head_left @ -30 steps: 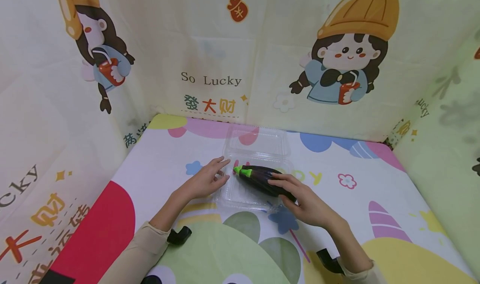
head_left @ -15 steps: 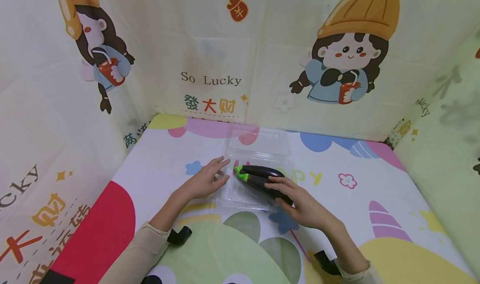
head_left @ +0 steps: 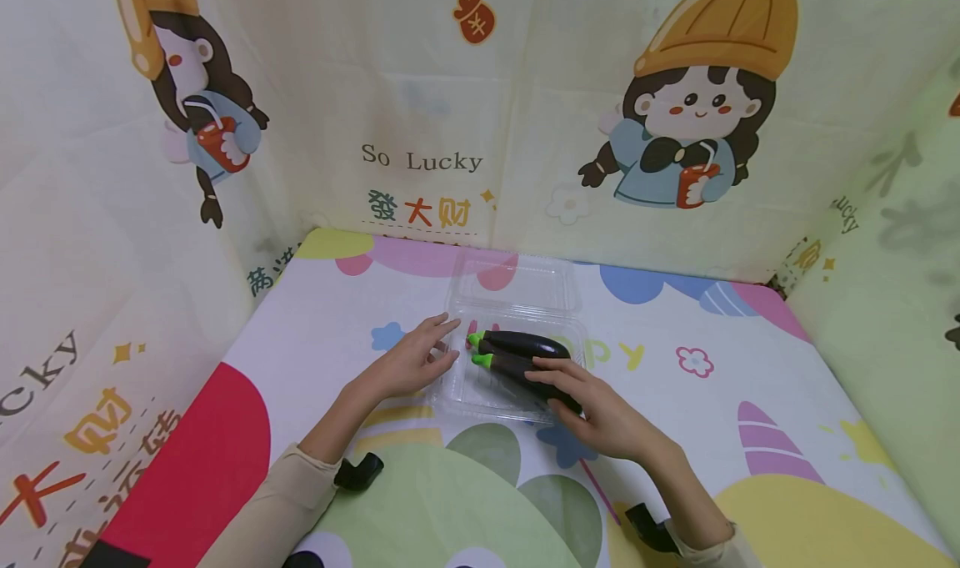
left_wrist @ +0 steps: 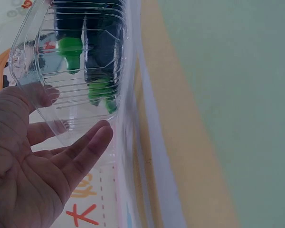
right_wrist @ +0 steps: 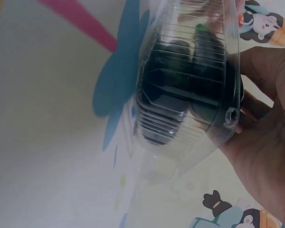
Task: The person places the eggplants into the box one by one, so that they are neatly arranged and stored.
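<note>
Two dark purple eggplants with green stems lie side by side in a clear plastic clamshell box point(head_left: 465, 393). Both stems point left. The far eggplant point(head_left: 528, 343) lies free of either hand. Over the right end of the near eggplant point(head_left: 513, 369), my right hand point(head_left: 600, 405) holds it with the fingers on top and the thumb on the near side. My left hand point(head_left: 408, 364) is at the box's left edge, fingers loosely spread; the left wrist view has them beside the clear wall. Part of the near eggplant is hidden under the right hand.
The box's lid point(head_left: 517, 284) is flipped back, flat on the patterned tablecloth point(head_left: 675, 418). Printed cloth walls point(head_left: 420, 92) rise behind the table and on both sides. A small black device point(head_left: 360, 471) sits at the left wrist, another point(head_left: 649, 528) at the right.
My right hand has shifted slightly left and toward me with the near eggplant, which has settled lower in the box, apart from the far one. The left hand stays put.
</note>
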A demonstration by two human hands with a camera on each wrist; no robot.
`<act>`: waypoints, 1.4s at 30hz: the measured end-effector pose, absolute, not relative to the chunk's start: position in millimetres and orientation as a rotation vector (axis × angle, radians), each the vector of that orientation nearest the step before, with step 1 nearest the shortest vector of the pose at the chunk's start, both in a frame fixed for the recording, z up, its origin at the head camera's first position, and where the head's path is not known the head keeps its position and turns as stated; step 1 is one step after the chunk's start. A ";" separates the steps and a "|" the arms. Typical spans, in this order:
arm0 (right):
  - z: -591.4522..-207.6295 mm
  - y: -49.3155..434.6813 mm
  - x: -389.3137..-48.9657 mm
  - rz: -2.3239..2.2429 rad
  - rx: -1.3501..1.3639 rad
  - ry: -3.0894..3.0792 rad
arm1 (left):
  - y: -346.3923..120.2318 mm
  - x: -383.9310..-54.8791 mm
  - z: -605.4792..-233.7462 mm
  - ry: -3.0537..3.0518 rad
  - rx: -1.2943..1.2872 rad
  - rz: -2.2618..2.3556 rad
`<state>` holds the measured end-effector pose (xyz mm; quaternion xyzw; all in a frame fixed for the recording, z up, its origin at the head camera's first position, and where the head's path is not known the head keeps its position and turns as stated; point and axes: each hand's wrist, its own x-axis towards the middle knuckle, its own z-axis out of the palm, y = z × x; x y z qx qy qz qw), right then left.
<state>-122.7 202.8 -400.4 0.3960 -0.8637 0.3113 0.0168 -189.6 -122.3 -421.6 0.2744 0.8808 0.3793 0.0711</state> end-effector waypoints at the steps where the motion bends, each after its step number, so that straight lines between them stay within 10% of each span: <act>1: -400.6 202.5 -122.7 0.963 1.230 -2.685 | -122.4 -189.6 -421.6 2.648 0.825 1.141; 42: -400.6 214.7 -100.5 0.930 1.128 -2.602 | -131.1 -184.5 -422.6 2.625 0.837 1.194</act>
